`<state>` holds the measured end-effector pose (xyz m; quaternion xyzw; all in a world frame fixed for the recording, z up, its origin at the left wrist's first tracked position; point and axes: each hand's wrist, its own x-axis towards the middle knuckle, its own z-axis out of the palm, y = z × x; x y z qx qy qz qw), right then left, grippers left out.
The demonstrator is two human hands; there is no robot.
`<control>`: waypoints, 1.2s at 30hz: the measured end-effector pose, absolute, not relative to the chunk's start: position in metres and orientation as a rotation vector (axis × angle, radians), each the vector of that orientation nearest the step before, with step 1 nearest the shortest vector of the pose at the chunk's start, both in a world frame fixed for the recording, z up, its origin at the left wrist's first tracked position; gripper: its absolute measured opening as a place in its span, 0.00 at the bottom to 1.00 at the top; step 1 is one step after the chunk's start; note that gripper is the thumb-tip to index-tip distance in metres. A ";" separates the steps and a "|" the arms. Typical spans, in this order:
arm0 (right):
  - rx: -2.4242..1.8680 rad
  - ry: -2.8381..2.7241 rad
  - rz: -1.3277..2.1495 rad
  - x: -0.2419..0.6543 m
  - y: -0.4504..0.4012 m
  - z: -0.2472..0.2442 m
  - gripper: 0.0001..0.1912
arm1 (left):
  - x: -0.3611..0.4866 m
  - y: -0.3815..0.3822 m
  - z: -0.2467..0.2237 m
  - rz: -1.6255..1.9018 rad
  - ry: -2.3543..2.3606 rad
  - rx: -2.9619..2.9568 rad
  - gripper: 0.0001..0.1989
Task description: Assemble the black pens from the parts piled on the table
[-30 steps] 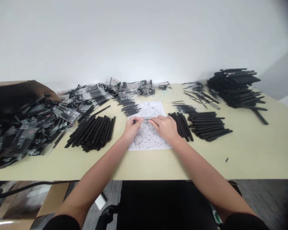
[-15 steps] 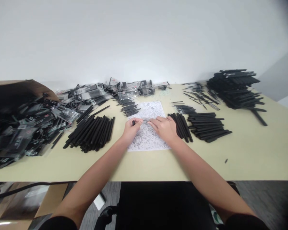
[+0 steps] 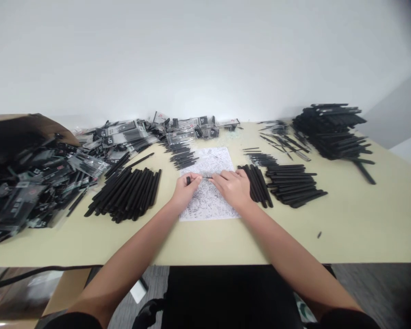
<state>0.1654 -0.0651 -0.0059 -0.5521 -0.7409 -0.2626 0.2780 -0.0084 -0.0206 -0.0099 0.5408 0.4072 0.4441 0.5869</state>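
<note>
My left hand (image 3: 185, 191) and my right hand (image 3: 232, 188) sit close together just above a sheet of printed paper (image 3: 208, 205) covered in dense line drawings. A thin black pen-like rod (image 3: 207, 177) runs between them. Its thicker dark end (image 3: 188, 180) is pinched in my left fingers, and my right fingertips hold its other end. The hands hide most of that rod's length. A bundle of black pens (image 3: 256, 185) lies just beyond my right hand, touching or nearly touching it.
Rows of black pens (image 3: 125, 194) lie left of the paper, with more (image 3: 291, 185) to the right. A cardboard box (image 3: 23, 122) spills bagged pens (image 3: 37, 183) at the left. A tall black stack (image 3: 329, 132) stands back right on the cream table (image 3: 345, 228).
The whole view has shifted slightly, with the table edge lower in the frame. My hands have moved little and keep the same hold on the thin rod.
</note>
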 end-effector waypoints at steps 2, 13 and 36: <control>-1.478 -1.984 -0.729 0.165 -0.065 -0.005 0.19 | -0.008 -0.021 -0.009 1.030 0.958 1.258 0.21; -1.472 -1.981 -0.740 0.162 -0.066 -0.006 0.16 | -0.011 -0.022 -0.010 1.001 1.001 1.283 0.21; -1.588 -1.392 0.144 0.167 -0.050 0.007 0.18 | 0.011 -0.077 0.018 0.626 0.804 1.593 0.13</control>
